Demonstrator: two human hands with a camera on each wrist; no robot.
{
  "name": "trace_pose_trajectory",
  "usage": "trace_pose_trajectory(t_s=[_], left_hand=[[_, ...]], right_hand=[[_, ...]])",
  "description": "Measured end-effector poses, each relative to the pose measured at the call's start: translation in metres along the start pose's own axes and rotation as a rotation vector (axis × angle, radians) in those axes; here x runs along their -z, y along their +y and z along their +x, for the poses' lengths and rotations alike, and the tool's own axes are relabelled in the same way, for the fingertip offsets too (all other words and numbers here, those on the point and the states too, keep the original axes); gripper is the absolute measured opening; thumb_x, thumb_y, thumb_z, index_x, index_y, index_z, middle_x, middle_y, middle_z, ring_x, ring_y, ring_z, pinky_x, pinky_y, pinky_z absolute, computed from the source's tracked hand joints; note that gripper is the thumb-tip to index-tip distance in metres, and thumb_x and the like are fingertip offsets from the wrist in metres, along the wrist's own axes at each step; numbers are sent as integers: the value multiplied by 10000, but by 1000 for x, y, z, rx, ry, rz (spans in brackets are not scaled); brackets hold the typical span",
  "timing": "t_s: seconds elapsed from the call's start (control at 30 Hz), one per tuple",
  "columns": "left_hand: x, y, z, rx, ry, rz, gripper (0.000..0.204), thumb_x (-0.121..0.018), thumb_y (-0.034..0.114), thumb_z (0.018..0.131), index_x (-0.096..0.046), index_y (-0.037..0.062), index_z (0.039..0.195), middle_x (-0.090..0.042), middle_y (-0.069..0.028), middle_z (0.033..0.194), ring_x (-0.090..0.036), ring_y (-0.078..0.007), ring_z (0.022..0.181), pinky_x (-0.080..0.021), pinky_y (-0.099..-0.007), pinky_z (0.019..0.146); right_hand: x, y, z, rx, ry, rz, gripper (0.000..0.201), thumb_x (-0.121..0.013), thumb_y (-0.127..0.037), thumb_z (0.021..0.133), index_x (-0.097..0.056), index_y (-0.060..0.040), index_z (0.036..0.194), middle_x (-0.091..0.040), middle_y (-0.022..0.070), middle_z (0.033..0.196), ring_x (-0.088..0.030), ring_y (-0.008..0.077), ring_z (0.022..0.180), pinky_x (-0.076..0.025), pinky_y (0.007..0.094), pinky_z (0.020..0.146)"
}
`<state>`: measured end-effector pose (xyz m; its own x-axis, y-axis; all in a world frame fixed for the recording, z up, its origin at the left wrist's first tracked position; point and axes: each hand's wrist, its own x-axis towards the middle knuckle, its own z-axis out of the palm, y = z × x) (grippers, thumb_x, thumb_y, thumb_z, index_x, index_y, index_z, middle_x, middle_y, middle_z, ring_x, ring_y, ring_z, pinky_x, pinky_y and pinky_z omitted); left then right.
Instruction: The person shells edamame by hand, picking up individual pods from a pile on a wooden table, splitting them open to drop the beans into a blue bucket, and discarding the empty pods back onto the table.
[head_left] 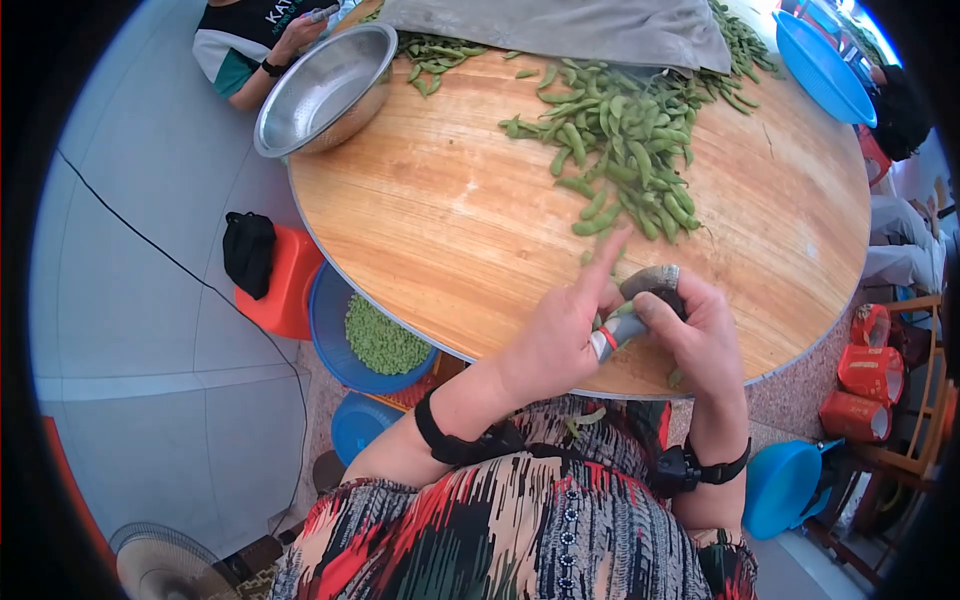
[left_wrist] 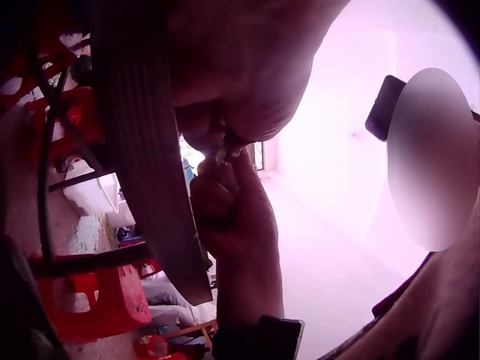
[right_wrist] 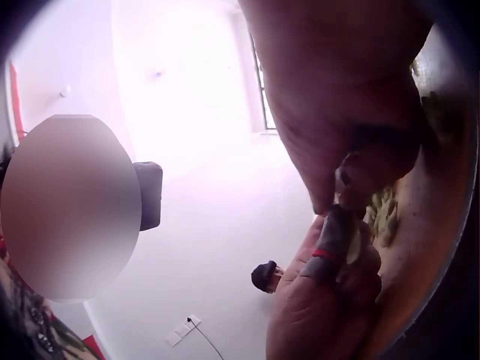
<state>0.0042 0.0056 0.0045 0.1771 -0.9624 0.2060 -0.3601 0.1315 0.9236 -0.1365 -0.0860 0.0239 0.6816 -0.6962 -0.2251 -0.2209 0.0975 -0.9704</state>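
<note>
Both hands meet above the table's near edge in the head view. The left hand has its index finger stretched out and a grey-wrapped thumb with a red band; it grips a green pod, seen beside that thumb in the right wrist view. The right hand, with dark wrapping on a finger, bends its thumb and fingers in a pinch at the pod's end, which they largely hide. Beyond the fingers lies a heap of green pods. In the left wrist view the right hand sits close against the left hand.
On the round wooden table are a metal bowl, a grey cloth and a blue basin. Below its left edge, a blue tub holds shelled beans near a red stool. Other people sit around the far side.
</note>
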Motion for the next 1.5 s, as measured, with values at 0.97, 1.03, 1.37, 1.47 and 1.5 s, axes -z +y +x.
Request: trace_pose_trajectory(t_s=[0.97,1.03,1.37,1.47,1.5], left_hand=[[34,-10,-18,448,-73,-1034,127,-497,52,872,-447,89,983,-539,-24,852,-417,-20,585,-292,-129,455],[49,-8,-19,432,42,-975,117,-481,42,877,-460,78,986,-561,-76,922,-418,-27,585,-277,-123,442],[35,-7,-14,-63,194,28,222,-623,46,802,-599,43,1023,-563,-35,803,-515,-100,656,-413,-213,522],[25,4,-14,-79,27,109,342,-662,29,756,-606,60,1091,-552,-44,768,-543,-144,692,-458,-272,607],[22,8,-13,-59,9,81,356,-662,30,752,-602,59,1102,-548,-53,758,-539,-149,685,-459,-276,610]], right_hand=[[3,-2,-18,74,153,368,140,-611,-149,831,-597,-14,865,-525,-18,630,-460,46,541,-355,198,489],[21,-24,-20,57,-76,61,144,-618,-146,813,-600,-15,869,-522,-11,625,-467,56,548,-365,217,495],[-38,11,5,387,350,-1016,249,-670,-220,773,-577,-16,880,-536,101,571,-555,222,507,-422,347,480],[-23,9,4,302,214,-464,200,-624,-198,821,-560,-11,846,-524,65,578,-488,151,490,-382,295,463],[-19,5,1,130,83,-156,177,-606,-190,838,-565,-18,846,-500,20,579,-441,96,488,-338,251,444]])
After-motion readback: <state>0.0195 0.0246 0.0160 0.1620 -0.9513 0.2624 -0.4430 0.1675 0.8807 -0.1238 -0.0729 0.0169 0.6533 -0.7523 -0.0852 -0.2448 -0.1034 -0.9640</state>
